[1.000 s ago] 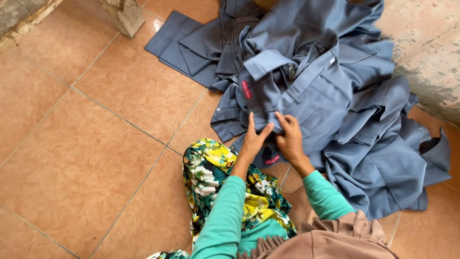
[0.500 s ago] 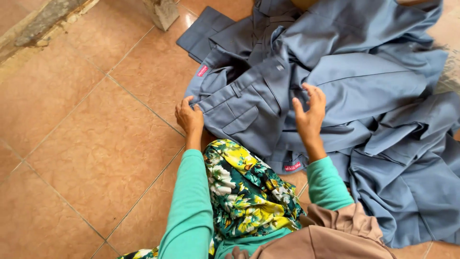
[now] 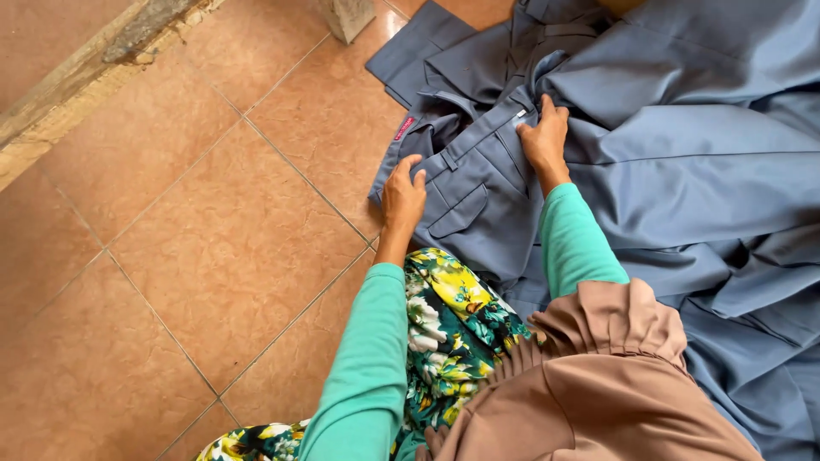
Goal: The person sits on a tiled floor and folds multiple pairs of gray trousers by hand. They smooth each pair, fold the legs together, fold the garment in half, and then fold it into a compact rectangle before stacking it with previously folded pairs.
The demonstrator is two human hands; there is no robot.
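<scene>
A pair of grey-blue trousers lies on top of a pile of the same grey-blue garments on the tiled floor. My left hand grips the waistband at its left end, near a small pink label. My right hand pinches the waistband further right, by the fly. A back pocket flap shows between my two hands. Both arms wear teal sleeves, and a floral cloth covers my lap below the trousers.
Orange-brown floor tiles stretch to the left. A rough concrete ledge runs along the upper left, and a concrete post base stands at the top. A tan headscarf fills the lower right.
My hands have spread apart along the trousers' waistband and moved further from me. The view has shifted, so the garment pile sits more to the right.
</scene>
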